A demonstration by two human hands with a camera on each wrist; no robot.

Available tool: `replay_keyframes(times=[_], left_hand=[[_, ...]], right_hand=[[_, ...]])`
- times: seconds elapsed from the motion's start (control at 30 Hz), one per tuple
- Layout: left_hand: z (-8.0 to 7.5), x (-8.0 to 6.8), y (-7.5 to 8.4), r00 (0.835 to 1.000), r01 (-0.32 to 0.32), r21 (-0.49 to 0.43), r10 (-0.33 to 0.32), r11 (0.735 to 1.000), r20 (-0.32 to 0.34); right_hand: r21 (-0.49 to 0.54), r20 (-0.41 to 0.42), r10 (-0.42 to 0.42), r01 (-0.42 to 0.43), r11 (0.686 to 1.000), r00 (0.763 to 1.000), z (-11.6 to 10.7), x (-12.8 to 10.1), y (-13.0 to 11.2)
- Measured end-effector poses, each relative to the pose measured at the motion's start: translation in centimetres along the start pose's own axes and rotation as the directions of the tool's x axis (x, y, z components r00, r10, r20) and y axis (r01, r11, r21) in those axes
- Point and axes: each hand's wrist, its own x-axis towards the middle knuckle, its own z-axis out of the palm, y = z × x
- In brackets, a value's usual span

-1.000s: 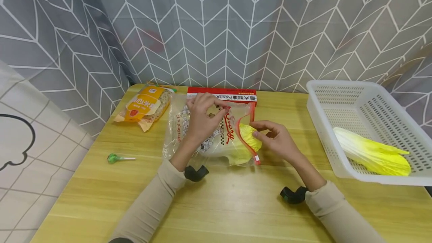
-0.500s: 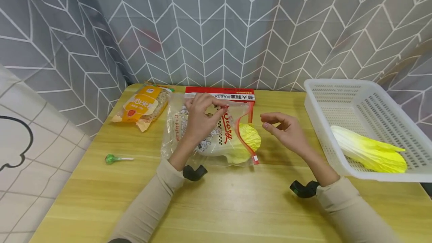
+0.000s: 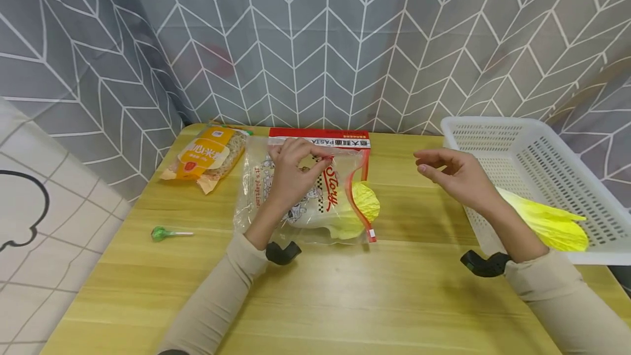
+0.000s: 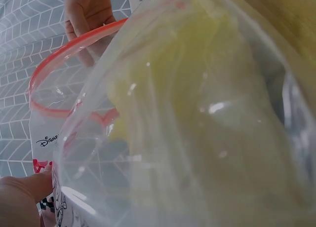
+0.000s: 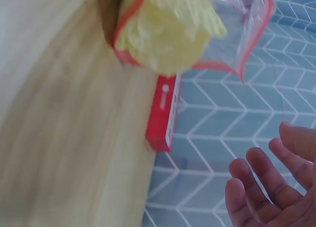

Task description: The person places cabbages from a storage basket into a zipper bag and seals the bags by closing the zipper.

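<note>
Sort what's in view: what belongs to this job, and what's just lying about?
In the job:
clear bag, pinched by the left hand
bagged leaf, poking out
probably white basket and second leaf

Lying about:
green lollipop
orange food packet
red pasta box

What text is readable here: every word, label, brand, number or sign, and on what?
"Story": zip bag, red print
"It's playtime": zip bag
"Disney": zip bag, in the left wrist view
"PASTA": red-and-white box
"意大利面": red-and-white box
"米": yellow packet
Too small or blurred to read: the box's finer lettering and the packet's other characters.
</note>
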Motion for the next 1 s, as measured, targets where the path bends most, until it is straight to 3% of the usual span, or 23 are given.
replay_keyframes(times=[0.23,0.63,1.0], left_hand=[[0.3,0.0,-0.1,1.0,0.015,-0.01,-0.015,1.0,0.012],[0.5,-0.1,0.1,1.0,0.017,-0.012,-0.017,1.0,0.022],[0.3,-0.2,0.2,0.999,0.022,-0.005,-0.022,1.0,0.031]], right_hand=[[-0.071,-0.033,0.056,-0.058,0.996,0.998,-4.0,-0.3,1.0],[-0.107,-0.029,0.132,-0.134,0.985,0.991,-9.6,-1.8,5.3],[-0.279,0.062,0.234,-0.209,0.937,0.97,-12.6,-3.4,7.8]])
